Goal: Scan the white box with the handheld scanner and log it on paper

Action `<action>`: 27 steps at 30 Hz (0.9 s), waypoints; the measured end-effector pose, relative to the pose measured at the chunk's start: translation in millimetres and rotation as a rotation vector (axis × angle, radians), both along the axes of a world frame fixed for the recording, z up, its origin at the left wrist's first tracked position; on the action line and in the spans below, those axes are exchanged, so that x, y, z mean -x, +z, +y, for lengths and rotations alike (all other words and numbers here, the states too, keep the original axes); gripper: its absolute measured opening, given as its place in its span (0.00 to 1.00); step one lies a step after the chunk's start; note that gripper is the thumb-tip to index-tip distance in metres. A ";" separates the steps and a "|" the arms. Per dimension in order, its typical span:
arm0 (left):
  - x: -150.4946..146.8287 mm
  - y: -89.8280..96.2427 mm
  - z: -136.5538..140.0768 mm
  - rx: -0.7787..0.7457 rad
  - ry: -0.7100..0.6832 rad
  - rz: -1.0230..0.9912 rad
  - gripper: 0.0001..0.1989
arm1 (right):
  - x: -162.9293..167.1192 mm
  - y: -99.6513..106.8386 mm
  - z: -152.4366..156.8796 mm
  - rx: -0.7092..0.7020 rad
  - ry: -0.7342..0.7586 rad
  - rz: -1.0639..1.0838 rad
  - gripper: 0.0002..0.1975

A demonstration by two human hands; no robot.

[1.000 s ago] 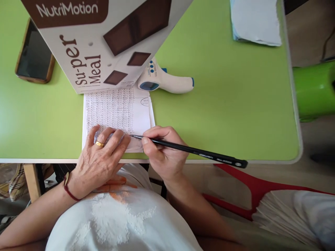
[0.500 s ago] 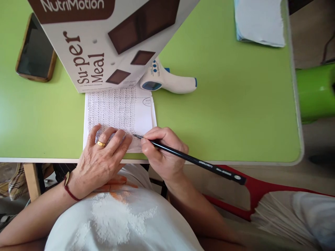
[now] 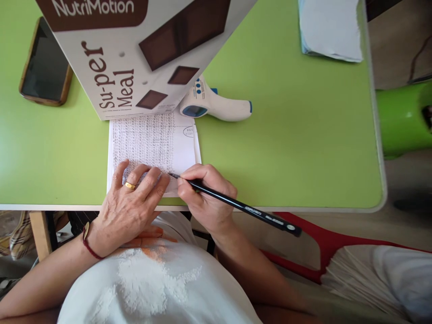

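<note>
A sheet of paper (image 3: pixel 184 157), thick with rows of small handwritten marks, lies at the front edge of the green table. My left hand (image 3: pixel 135 193), with a gold ring on one finger, rests on the lower part of the sheet, its fingers stretched out and slightly spread. In my right hand (image 3: pixel 209 193) is a black pencil (image 3: pixel 246 209), gripped near its point. The tip meets the paper just right of my left fingertips. A large printed box (image 3: pixel 118 45) stands over the far edge of the sheet and hides part of it.
Beside the box's right side lies a white and blue handheld thermometer (image 3: pixel 219 105). At the far left is a phone (image 3: pixel 47 67) in a brown case. Folded paper (image 3: pixel 330 29) lies at the back right. A green bin (image 3: pixel 401 121) and a red chair (image 3: pixel 307 243) stand off the table.
My right hand and the pencil have shifted slightly left along the row. My left hand stays in place on the paper.
</note>
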State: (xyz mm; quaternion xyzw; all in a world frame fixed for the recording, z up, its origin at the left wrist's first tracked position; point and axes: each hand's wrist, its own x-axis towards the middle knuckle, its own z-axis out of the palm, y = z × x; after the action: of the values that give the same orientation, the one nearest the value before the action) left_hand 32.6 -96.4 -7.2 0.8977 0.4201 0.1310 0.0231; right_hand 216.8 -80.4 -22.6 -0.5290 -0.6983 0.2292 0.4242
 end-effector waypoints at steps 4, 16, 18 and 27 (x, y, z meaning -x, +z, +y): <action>0.1 -0.4 0.1 -0.006 -0.001 0.000 0.20 | -0.2 1.2 -0.2 0.022 -0.010 -0.054 0.06; 0.1 0.1 0.8 -0.008 -0.006 -0.008 0.20 | -1.1 -0.2 -0.5 0.000 0.012 0.005 0.06; 0.0 0.1 0.9 -0.015 -0.009 -0.008 0.19 | -1.5 -0.6 -0.9 -0.004 0.006 0.018 0.06; 0.7 0.2 0.1 -0.013 -0.004 0.003 0.20 | -0.2 0.1 -0.2 0.003 0.008 0.021 0.07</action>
State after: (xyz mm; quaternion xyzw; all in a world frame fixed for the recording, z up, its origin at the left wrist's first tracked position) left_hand 31.9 -96.3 -7.0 0.8989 0.4173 0.1325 0.0171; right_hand 216.9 -80.6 -22.5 -0.5245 -0.6955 0.2375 0.4298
